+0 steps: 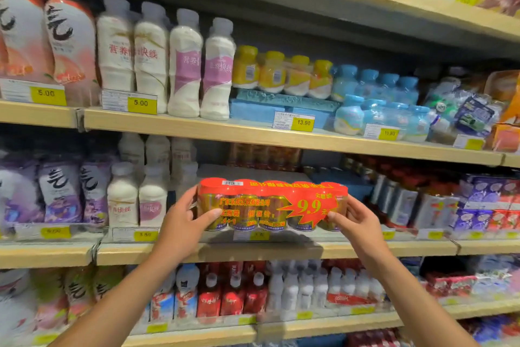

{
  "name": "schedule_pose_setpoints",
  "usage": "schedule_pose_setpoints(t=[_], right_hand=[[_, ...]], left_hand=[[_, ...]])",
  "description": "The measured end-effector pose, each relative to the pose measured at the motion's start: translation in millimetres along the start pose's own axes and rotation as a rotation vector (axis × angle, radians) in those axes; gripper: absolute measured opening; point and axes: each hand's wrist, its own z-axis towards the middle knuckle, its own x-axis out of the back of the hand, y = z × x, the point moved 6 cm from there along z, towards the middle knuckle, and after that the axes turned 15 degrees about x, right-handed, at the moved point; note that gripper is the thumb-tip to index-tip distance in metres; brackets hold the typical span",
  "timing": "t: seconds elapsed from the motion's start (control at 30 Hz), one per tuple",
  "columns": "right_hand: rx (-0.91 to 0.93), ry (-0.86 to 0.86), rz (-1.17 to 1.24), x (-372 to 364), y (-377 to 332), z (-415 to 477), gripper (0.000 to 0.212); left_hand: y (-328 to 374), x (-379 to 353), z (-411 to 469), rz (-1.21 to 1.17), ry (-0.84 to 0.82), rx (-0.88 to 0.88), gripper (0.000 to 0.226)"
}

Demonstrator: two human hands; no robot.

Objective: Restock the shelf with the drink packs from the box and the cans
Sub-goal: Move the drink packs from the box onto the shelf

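A shrink-wrapped drink pack [271, 204] of gold cans with red tops and a red "9.9" burst hangs level in front of the middle shelf [281, 251], just above its front edge. My left hand [187, 218] grips the pack's left end, thumb across the front. My right hand [356, 220] grips its right end. Behind the pack lies a gap on the shelf, with more dark cans [261, 156] stacked deep at the back. No box is in view.
White bottles [138, 200] stand left of the gap and silver cans [399, 203] right of it. The upper shelf [253, 133] carries white, yellow and blue bottles. The lower shelf [323, 324] carries red and white bottles. Yellow price tags line the shelf edges.
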Motion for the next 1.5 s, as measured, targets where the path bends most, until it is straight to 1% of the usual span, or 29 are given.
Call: schedule_pose_setpoints(t=[0.1,0.17,0.2,0.27,0.3,0.33,0.37,0.4,0.43,0.47,0.5,0.57,0.63,0.7,0.73,0.83,0.93,1.03,1.13,1.23,1.5], right_hand=[[0.005,-0.012,-0.036,18,18,33,0.048],[0.001,-0.036,-0.076,28,37,54,0.043],[0.003,-0.037,-0.106,31,43,63,0.04],[-0.014,-0.035,-0.155,37,65,82,0.047],[-0.032,-0.021,-0.182,38,74,89,0.045],[-0.036,-0.018,-0.206,39,83,99,0.032],[-0.05,-0.017,-0.241,39,95,110,0.016],[-0.067,-0.015,-0.27,38,103,123,0.013],[-0.088,-0.01,-0.273,34,111,136,0.017],[-0.071,-0.018,-0.281,30,117,149,0.026],[-0.062,-0.036,-0.324,24,120,160,0.035],[-0.064,-0.057,-0.365,17,134,180,0.043],[-0.065,-0.049,-0.316,13,141,194,0.046],[-0.055,-0.059,-0.309,8,150,209,0.041],[-0.054,-0.072,-0.314,6,156,218,0.043],[-0.074,-0.085,-0.325,-2,176,246,0.055],[-0.03,-0.137,-0.44,-12,195,271,0.051],[-0.036,-0.18,-0.502,-22,206,280,0.051],[-0.044,-0.189,-0.462,-30,214,285,0.05],[-0.051,-0.206,-0.444,-34,222,288,0.045],[-0.045,-0.279,-0.485,-37,220,290,0.037]], left_hand=[[6,-29,30,-0.057,0.009,0.064,0.078],[7,-46,52,-0.019,0.032,0.091,0.083],[8,-53,62,0.031,0.051,0.095,0.079],[13,-61,78,0.148,0.147,0.12,0.057],[16,-63,87,0.171,0.193,0.151,0.046],[23,-66,95,0.19,0.218,0.16,0.039],[27,-70,104,0.192,0.225,0.159,0.043],[33,-75,116,0.195,0.211,0.107,0.054],[36,-79,133,0.206,0.199,0.044,0.065],[37,-82,145,0.223,0.19,0.004,0.068],[33,-83,162,0.235,0.19,-0.006,0.067],[30,-86,180,0.244,0.209,0.001,0.065],[36,-90,183,0.226,0.22,0.008,0.056],[37,-97,190,0.234,0.223,0.009,0.043],[38,-100,193,0.243,0.234,0.009,0.038],[38,-109,210,0.296,0.258,0.025,0.031],[26,-111,232,0.319,0.276,0.075,0.031],[16,-110,251,0.324,0.287,0.106,0.031],[12,-110,260,0.34,0.301,0.105,0.028],[15,-110,265,0.396,0.313,0.104,0.024],[20,-111,272,0.513,0.271,0.103,0.029]])
